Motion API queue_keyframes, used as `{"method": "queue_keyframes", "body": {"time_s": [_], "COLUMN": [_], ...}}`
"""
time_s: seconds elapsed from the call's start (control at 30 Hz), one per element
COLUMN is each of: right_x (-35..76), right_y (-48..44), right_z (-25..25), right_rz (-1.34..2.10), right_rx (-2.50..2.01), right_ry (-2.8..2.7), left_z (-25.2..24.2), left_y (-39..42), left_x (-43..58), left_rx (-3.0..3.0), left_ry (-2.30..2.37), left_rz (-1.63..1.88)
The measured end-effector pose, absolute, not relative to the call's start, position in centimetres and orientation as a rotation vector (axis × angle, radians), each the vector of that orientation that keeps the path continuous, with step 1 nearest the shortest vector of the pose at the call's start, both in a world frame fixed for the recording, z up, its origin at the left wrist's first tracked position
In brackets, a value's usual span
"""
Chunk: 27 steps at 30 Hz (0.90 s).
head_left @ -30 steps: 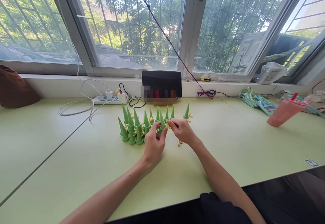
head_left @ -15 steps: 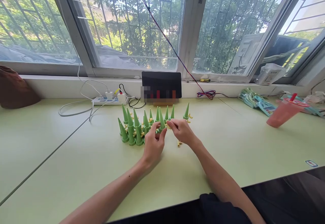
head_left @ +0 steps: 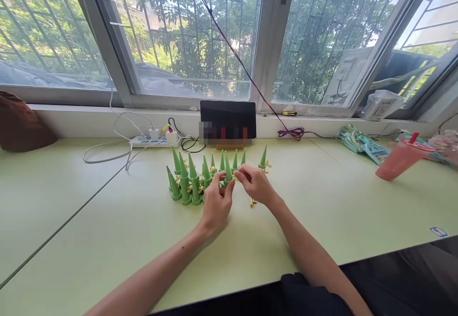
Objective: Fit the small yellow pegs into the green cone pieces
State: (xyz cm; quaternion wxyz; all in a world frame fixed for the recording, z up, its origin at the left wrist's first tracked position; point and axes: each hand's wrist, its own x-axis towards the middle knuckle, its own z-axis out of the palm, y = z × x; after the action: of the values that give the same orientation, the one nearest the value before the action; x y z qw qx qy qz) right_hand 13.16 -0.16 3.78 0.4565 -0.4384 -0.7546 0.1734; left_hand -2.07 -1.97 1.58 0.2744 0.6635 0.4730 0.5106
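My left hand [head_left: 217, 201] is closed around the base of a green cone-shaped watering spike [head_left: 228, 167], its point upward. At that spike's right side, my right hand [head_left: 258, 183] pinches a small yellow valve [head_left: 235, 176], mostly covered by the fingertips. Whether the valve is seated in the spike I cannot tell. To the left, several more green spikes [head_left: 185, 189] stand upright in a close group, with yellow valves among them. One spike [head_left: 263, 157] with a yellow valve on it stands apart, beyond my right hand. A loose yellow valve [head_left: 253, 202] lies on the table below that hand.
The pale green table [head_left: 107, 239] runs up to the window wall. A dark tablet [head_left: 228, 120] leans at the back, with a power strip [head_left: 138, 142] and cables to its left. Right of centre are plastic packets [head_left: 361, 144] and a tilted red drink cup [head_left: 400, 161].
My right hand has shifted very slightly at the side of the held spike, and less of the yellow valve shows. My left hand and the spike have stayed in place.
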Motion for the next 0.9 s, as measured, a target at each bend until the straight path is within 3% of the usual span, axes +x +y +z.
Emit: {"method": "queue_keyframes", "body": {"time_s": [0.9], "right_x": [13.49], "right_y": [0.05], "right_z": [3.74], "right_rz": [0.429], "right_rx": [-1.028], "right_ry": [-1.875], "left_z": [1.21], "left_y": [-1.98], "left_x": [-2.15], "left_rx": [1.774], "left_ry": [1.278], "left_rz": [1.379]}}
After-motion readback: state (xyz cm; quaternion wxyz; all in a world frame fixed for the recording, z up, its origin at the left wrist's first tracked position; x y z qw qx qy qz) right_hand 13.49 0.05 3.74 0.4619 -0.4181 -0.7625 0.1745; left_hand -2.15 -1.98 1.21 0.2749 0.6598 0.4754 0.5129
